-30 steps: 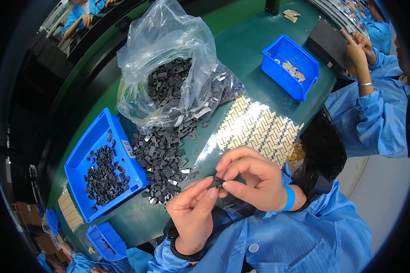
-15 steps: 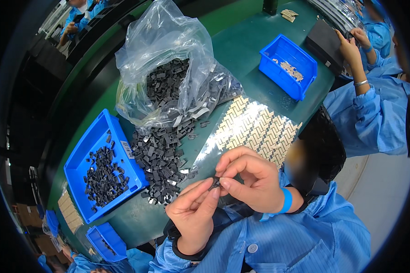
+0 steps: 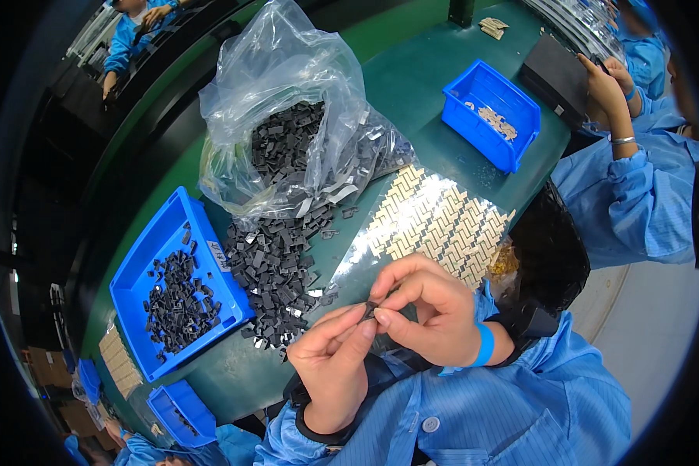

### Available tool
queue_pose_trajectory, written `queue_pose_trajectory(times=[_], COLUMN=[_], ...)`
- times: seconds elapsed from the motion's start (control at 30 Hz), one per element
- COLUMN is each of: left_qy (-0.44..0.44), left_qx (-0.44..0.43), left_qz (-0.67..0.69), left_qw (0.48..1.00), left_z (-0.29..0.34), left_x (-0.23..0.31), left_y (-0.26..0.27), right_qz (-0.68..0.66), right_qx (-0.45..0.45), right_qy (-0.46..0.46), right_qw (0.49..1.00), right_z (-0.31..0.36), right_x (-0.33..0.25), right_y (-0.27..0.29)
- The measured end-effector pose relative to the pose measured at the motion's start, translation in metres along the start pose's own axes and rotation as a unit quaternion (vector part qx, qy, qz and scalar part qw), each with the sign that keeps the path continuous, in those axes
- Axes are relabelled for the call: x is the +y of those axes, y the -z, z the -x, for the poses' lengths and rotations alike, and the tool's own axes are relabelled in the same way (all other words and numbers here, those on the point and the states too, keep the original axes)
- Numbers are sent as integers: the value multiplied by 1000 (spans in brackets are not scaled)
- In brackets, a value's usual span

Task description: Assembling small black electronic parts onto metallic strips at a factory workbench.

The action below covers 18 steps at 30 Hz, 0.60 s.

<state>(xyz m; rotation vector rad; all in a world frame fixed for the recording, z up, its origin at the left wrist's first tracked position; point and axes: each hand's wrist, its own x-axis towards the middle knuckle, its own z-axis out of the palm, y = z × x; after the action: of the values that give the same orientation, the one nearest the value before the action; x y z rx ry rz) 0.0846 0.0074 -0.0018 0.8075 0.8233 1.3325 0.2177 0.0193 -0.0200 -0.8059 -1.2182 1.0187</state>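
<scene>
Black piece (image 3: 370, 311), long axis unclear

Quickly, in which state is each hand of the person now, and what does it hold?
Left hand: closed, thumb and fingers pinching a small black part.
Right hand: closed, fingertips pinching the same part.

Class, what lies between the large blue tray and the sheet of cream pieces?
A heap of black parts, then a strip of green tabletop, in the head view.
</scene>
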Motion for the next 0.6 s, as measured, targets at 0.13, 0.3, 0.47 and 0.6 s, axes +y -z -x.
queue_pose_trajectory(times=[0.13,0.3,0.47,0.6], left_qy=[41,56,54,49], left_qx=[11,6,38,43], left_qz=[54,75,49,49], left_qw=[998,996,997,997], left_z=[1,1,0,-2], left_x=[-2,-1,2,0], left_y=[2,2,-5,-5], right_qz=[17,11,14,13], right_qx=[18,40,39,37], right_qy=[24,25,26,25], right_qw=[999,999,999,999], right_z=[2,3,1,-1], right_x=[3,4,4,4], right_y=[-3,-5,-5,-5])
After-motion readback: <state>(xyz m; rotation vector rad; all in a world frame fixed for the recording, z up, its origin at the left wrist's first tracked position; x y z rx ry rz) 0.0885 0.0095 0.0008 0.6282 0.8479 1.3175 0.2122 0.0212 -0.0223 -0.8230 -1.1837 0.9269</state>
